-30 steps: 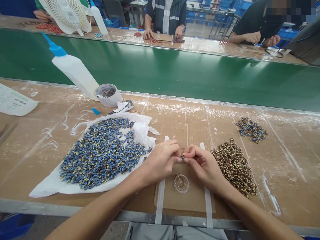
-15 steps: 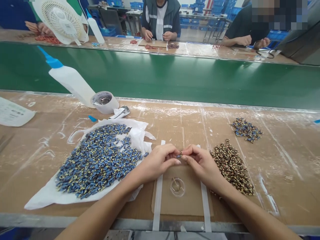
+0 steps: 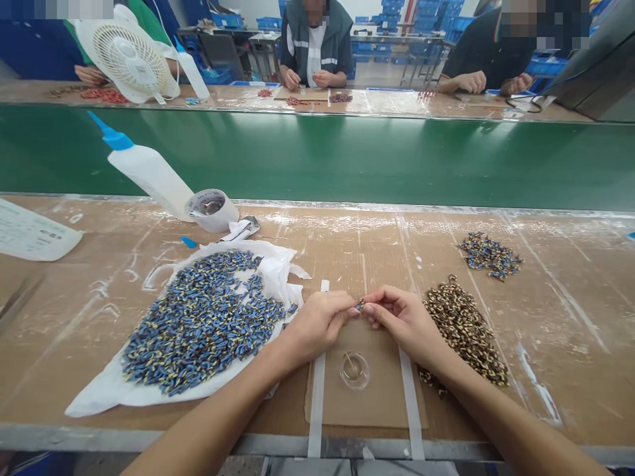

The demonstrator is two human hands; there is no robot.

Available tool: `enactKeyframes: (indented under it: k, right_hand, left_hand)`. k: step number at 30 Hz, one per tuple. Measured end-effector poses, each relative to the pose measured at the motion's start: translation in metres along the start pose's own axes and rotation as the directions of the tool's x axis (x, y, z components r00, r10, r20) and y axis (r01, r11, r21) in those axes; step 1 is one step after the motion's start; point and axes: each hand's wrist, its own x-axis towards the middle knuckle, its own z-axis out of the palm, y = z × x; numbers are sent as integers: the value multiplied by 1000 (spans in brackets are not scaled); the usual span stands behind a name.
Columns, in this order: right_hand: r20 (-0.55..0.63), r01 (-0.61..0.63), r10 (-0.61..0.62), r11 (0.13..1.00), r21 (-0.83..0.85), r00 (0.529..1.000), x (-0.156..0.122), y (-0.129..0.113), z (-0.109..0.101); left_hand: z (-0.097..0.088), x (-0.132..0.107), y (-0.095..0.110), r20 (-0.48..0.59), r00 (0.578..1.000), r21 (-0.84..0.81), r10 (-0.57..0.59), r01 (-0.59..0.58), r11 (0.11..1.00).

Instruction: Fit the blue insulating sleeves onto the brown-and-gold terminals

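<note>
My left hand point(image 3: 325, 320) and my right hand point(image 3: 399, 320) meet fingertip to fingertip above a taped cardboard piece point(image 3: 367, 410). Both are closed in a pinch on a tiny blue and gold piece point(image 3: 360, 305), mostly covered by the fingers. Just below them stands a small clear round dish point(image 3: 354, 370) with a thin stick in it. To the left, a heap of small blue and yellow pieces point(image 3: 198, 330) lies on white sheeting point(image 3: 94, 400). By my right forearm is a pile of small gold and dark pieces point(image 3: 461, 330).
A smaller pile of blue and gold pieces point(image 3: 491, 254) lies farther back right. At back left are a white squeeze bottle point(image 3: 149, 175), a tape roll point(image 3: 213, 215) and a paper sheet point(image 3: 34, 231). Beyond the green strip point(image 3: 347, 158), other people work near a fan point(image 3: 131, 56).
My left thumb has drawn in against the fingers, and the pinched piece has tilted slightly. The whole view has shifted a little. The piles look the same.
</note>
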Motion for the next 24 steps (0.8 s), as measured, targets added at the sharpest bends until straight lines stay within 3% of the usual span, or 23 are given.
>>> enactKeyframes:
  k: [9,13,18,24]
  right_hand:
    - [61,159,-150,968,-197,987,-5,9,2]
    - [80,208,-194,939,-273,978,-4,6,3]
    - [99,217,-198,941,-258,975,-4,4,3]
    - [29,110,-108,991,-74,994,-3,10,5]
  left_hand:
    - [10,-1,-2,-33,999,63,21,-19,998]
    - [12,0,-2,-50,998,3,40,-39,999]
    - [12,0,-1,-61,998,-36,35,-38,999]
    - [6,2,-1,-4,1000,-84,6,-6,996]
